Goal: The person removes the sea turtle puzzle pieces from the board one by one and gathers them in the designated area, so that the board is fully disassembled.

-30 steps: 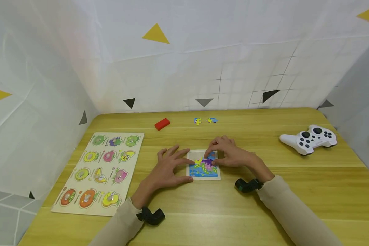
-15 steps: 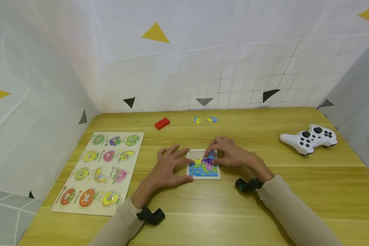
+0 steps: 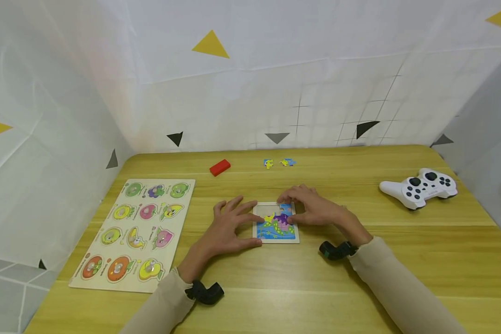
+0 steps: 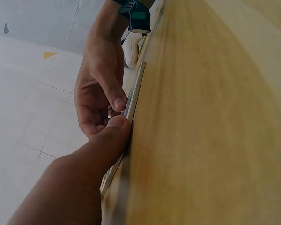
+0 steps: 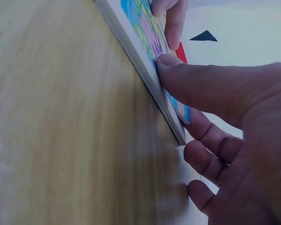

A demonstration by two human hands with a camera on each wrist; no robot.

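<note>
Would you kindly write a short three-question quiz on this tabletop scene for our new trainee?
1. How many loose puzzle pieces lie on the table beyond the framed puzzle?

2. True or false: in the head view, the left hand is nearer to the fruit board than the right hand is.

3. Seen from the person's side, which corner of the framed puzzle shows a bare, unfilled space?
A. near left
B. near right
C. far left

Key: 1. Two. 2. True. 3. C.
</note>
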